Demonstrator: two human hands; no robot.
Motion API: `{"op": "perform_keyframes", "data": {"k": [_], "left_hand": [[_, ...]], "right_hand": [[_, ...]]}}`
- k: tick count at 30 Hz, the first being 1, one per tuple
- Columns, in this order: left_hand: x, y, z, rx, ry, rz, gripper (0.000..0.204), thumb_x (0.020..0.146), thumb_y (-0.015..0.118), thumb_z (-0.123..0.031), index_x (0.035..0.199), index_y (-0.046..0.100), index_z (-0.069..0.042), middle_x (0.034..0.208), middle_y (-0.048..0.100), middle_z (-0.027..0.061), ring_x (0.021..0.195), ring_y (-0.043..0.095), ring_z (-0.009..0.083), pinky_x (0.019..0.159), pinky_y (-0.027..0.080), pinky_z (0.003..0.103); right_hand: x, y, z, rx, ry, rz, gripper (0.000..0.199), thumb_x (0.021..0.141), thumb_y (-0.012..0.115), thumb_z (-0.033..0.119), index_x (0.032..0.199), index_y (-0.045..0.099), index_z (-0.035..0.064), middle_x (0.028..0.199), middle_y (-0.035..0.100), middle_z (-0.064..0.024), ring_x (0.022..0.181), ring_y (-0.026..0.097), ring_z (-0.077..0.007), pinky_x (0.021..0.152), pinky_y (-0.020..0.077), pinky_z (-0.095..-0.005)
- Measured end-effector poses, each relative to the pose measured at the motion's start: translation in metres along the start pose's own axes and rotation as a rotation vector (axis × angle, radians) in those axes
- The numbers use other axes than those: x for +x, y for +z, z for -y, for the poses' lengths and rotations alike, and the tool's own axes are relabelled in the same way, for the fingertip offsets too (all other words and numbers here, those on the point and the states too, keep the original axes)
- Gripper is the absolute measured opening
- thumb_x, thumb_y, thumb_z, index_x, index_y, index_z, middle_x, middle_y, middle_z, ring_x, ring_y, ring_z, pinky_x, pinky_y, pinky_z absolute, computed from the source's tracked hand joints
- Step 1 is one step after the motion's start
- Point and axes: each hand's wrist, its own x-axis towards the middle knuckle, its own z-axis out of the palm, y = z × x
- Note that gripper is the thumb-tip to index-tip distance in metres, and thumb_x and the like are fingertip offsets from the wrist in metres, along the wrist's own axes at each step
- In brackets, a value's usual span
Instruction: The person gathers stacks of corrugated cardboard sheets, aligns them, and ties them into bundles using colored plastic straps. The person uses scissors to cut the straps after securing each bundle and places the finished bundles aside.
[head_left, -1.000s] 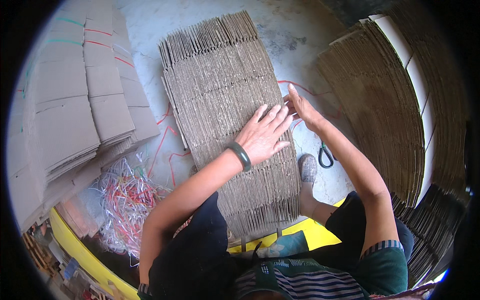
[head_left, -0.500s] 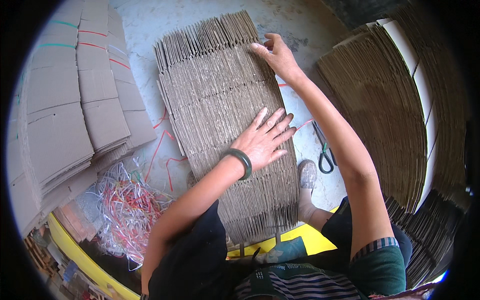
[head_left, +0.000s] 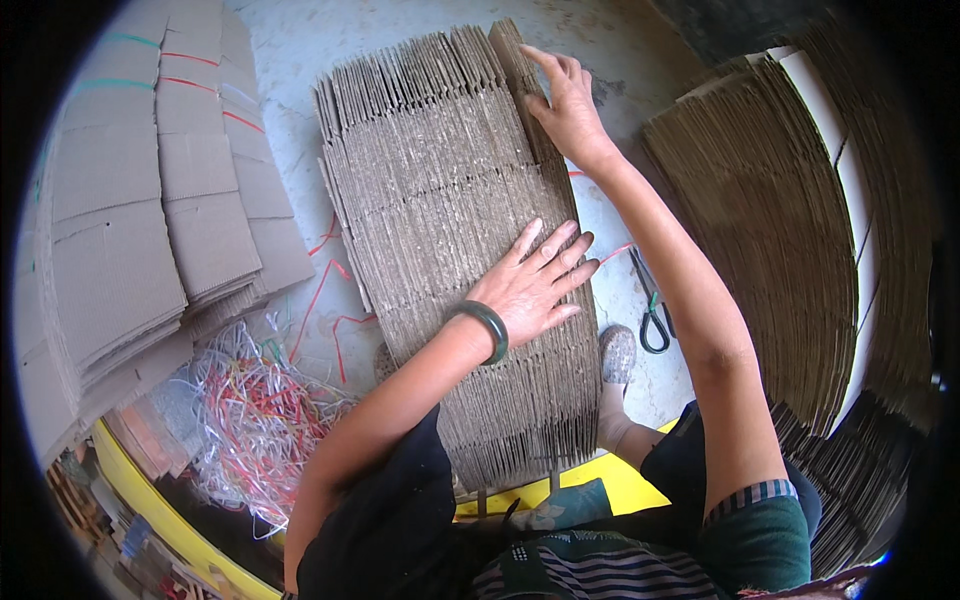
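Note:
A long pack of folded corrugated cardboard sheets stands on edge in front of me, slotted edges upward. My left hand, a dark green bangle at its wrist, lies flat with fingers spread across the pack's right half. At the far right corner my right hand has its thumb and forefinger on the edge of an outer cardboard sheet. That sheet leans away from the others, showing a strip of its brown face. My right hand's other fingers are partly hidden.
Flat cardboard stacks with coloured straps stand at left. Below them lies a tangled heap of plastic strapping. More cardboard stands at right. Dark-handled scissors and red strap pieces are on the floor, near my shoe.
The outer sheet at the far right has come apart from the pack and tilted right. My right hand has shifted slightly right and nearer with it. My left hand stays nearly in place.

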Motion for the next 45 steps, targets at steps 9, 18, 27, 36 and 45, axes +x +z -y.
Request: {"op": "perform_keyframes", "data": {"k": [9,18,27,36,45], "left_hand": [[0.001,0.000,0.000,0.040,-0.003,0.027,0.065,0.109,0.041,-0.056,0.163,0.040,-0.021,0.173,0.029,0.0067,0.163,0.016,0.0270,0.133,0.006,0.056],[-0.001,-0.002,0.000,-0.028,-0.010,-0.052,0.065,0.104,0.055,-0.052,0.160,0.045,-0.021,0.170,0.034,0.0078,0.162,0.020,0.0277,0.132,0.010,0.057],[0.000,0.004,0.000,-0.049,-0.002,-0.081,0.066,0.103,0.056,-0.052,0.160,0.045,-0.021,0.169,0.036,0.0077,0.161,0.022,0.0280,0.132,0.011,0.057],[0.000,0.002,0.001,-0.050,0.006,-0.085,0.066,0.103,0.056,-0.052,0.160,0.045,-0.021,0.167,0.038,0.0076,0.160,0.025,0.0282,0.132,0.012,0.057],[0.002,0.006,0.001,-0.041,0.010,-0.115,0.064,0.102,0.058,-0.051,0.158,0.049,-0.020,0.166,0.041,0.0085,0.159,0.026,0.0291,0.132,0.013,0.057]], "right_hand": [[-0.001,0.007,-0.002,-0.190,-0.221,-0.033,0.042,0.089,0.066,0.001,0.124,0.072,0.0251,0.152,0.051,-0.0157,0.140,0.045,-0.0427,0.118,0.0443,-0.0487],[-0.005,0.007,0.025,-0.201,0.017,0.047,0.035,0.098,0.069,0.035,0.128,0.068,0.0180,0.150,0.051,-0.0192,0.142,0.045,-0.0424,0.118,0.0429,-0.0509],[-0.001,0.014,0.017,-0.174,-0.051,-0.004,0.049,0.088,0.076,0.023,0.135,0.062,0.0195,0.154,0.044,-0.0230,0.143,0.040,-0.0465,0.118,0.0420,-0.0548],[0.002,0.026,0.021,-0.298,-0.353,-0.014,0.050,0.084,0.067,0.001,0.128,0.071,0.0254,0.155,0.047,-0.0195,0.146,0.039,-0.0449,0.117,0.0421,-0.0540],[-0.003,0.021,0.028,-0.327,-0.241,-0.024,0.027,0.093,0.071,0.024,0.119,0.072,0.0168,0.148,0.055,-0.0208,0.141,0.047,-0.0446,0.114,0.0452,-0.0544]]}}
